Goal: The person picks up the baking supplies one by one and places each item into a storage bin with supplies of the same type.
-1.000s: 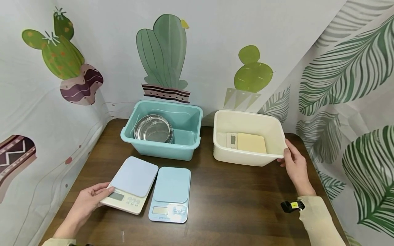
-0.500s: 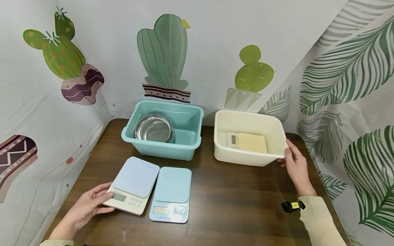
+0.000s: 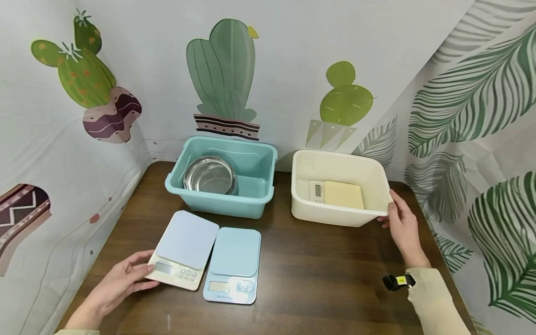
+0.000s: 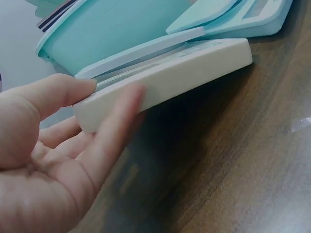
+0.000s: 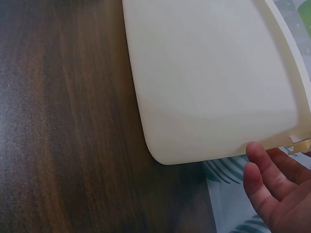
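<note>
My left hand point(image 3: 119, 284) pinches the near left corner of a white kitchen scale point(image 3: 169, 274) with a lavender platform, thumb on top and fingers beneath. In the left wrist view the scale point(image 4: 170, 77) is tilted, its near edge raised off the table. A light blue kitchen scale point(image 3: 234, 251) lies flat just to its right. At the right, my right hand point(image 3: 403, 225) grips the rim corner of a cream plastic bin point(image 3: 322, 215). Inside that bin rests a third scale point(image 3: 343, 194) with a yellow platform. The right wrist view shows fingertips against the end of the bin.
A teal plastic bin point(image 3: 222, 206) stands at the back left, holding round metal sieves or pans point(image 3: 211, 177). Both bins sit near the back edge of the dark wooden table point(image 3: 314, 279). Behind them hangs a cactus-print cloth point(image 3: 284, 70).
The white scale has shifted slightly right and toward the teal bin, its near edge lifting. My left hand has moved a little right with it. The right hand and cream bin look still.
</note>
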A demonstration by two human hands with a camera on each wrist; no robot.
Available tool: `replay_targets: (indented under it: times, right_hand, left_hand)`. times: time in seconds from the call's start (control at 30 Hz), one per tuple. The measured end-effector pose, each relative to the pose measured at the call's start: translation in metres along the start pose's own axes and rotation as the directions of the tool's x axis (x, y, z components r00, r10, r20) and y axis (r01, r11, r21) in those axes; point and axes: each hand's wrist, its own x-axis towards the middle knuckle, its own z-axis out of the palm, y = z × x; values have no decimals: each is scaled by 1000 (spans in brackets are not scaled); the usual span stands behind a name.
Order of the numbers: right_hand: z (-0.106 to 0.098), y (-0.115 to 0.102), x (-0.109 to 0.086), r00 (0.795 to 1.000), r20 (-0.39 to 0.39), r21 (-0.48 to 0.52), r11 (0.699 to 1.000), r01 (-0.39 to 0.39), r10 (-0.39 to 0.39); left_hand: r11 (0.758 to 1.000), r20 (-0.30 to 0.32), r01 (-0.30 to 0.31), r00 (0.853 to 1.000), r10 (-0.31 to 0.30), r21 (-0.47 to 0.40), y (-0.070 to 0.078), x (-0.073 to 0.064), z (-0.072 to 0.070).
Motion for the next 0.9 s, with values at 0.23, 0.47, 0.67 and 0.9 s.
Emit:
replay_targets:
  times: [0.23,0.47,0.67,0.9]
  right_hand:
    - [0,0,0,1000,-5,28,1000,-13,13]
    - [1,1,0,1000,-1,22,1000,-8,8]
    - [1,-4,1,1000,7,31,999,8,-9]
    - [-4,-40,-10,1000,20,58,998,-5,3]
  left_hand:
    - [994,-232,-57,970,78,96,10,-1,11]
    - [974,-387,-136,901,197,180,23,-1,17]
    - [955,-427,-224,858,287,194,34,-5,16]
    - [930,-338,-278,874,349,241,50,-6,19]
